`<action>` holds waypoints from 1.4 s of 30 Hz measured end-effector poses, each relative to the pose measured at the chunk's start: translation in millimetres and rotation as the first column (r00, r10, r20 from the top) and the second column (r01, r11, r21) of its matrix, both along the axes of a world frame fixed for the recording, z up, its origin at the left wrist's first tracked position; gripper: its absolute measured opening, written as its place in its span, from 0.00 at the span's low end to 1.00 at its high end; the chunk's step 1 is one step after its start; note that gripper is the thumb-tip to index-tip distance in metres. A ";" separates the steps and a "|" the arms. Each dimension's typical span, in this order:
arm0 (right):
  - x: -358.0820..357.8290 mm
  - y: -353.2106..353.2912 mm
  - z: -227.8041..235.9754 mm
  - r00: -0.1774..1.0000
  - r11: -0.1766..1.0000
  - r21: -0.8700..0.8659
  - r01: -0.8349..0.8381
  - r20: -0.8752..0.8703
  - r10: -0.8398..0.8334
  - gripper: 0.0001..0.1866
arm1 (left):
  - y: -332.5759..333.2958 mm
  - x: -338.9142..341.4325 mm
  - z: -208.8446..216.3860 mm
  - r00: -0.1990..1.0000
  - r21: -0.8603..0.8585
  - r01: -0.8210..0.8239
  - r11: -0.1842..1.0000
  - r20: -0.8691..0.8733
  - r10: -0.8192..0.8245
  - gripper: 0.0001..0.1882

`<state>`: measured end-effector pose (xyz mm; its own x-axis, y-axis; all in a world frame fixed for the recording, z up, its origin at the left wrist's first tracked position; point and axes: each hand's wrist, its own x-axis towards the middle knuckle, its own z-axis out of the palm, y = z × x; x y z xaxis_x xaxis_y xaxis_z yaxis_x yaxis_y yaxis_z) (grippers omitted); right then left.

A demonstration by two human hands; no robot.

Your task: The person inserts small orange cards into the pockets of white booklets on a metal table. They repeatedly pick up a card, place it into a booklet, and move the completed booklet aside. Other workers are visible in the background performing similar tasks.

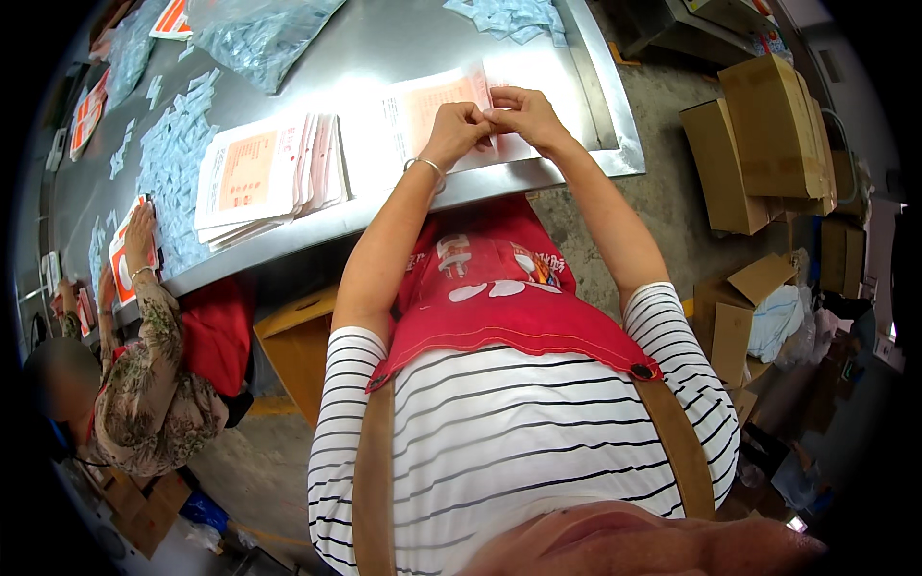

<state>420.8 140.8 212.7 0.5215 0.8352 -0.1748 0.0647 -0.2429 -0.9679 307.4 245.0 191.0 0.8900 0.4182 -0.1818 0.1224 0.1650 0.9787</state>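
A flat white packaging bag (415, 108) with orange print lies on the metal table in front of me, near its edge. My left hand (455, 134) is closed in a pinch on the bag's right edge. Close beside it, my right hand (526, 117) also pinches that edge, its fingertips almost meeting the left ones. Whatever lies between the fingertips is too small to make out. To the left of my left arm sits a stack of similar printed bags (254, 171), fanned out along its right side.
Small pale-blue sachets (178, 144) are heaped left of the stack, with more sachets (514, 14) at the far edge. A clear plastic bag (259, 38) lies behind. A co-worker's hand (140, 235) rests on an orange-and-white bag at left. Cardboard boxes (773, 125) stand at right.
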 end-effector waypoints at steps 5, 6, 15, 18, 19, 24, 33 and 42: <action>6.3 -3.1 9.8 0.939 1.000 0.026 0.001 -0.343 0.008 0.20 | 1.0 -3.0 -1.6 0.998 0.017 0.052 0.998 0.024 -0.053 0.12; 7.3 -5.3 11.2 0.915 0.999 0.030 0.028 -0.403 -0.013 0.19 | 1.0 -3.6 1.1 0.998 0.012 0.062 0.998 0.026 -0.062 0.12; 3.9 4.2 4.1 0.982 0.989 -0.081 -0.122 -0.151 0.109 0.13 | -9.0 3.3 -10.9 0.986 0.112 -0.135 0.985 0.113 0.122 0.10; 19.4 12.7 -6.3 0.981 0.963 -0.268 -0.039 0.171 0.087 0.08 | -12.5 -5.1 14.4 0.983 -0.005 -0.141 0.990 0.118 0.141 0.10; 25.0 14.0 -14.8 0.948 0.940 -0.340 0.021 0.307 0.090 0.09 | -15.9 -6.2 10.3 0.985 0.061 -0.125 0.990 0.128 0.116 0.10; 46.1 21.2 -4.0 0.979 0.977 -0.070 -0.202 -0.047 0.199 0.20 | -5.9 -5.3 1.8 0.969 0.094 -0.234 0.968 0.100 0.225 0.12; 158.9 54.8 -37.4 0.430 0.841 -0.432 0.326 0.860 0.275 0.33 | -4.8 1.0 -4.6 0.977 0.092 -0.209 0.974 0.058 0.204 0.11; 115.7 8.8 -45.1 0.309 0.965 0.073 0.252 0.939 -0.152 0.02 | 1.5 -1.1 -0.8 0.968 0.014 -0.252 0.968 0.010 0.252 0.10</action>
<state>536.5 149.5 167.6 0.5314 0.6894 0.4923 0.8467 -0.4511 -0.2823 306.3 246.5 190.2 0.7572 0.6315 -0.1671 0.0708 0.1749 0.9820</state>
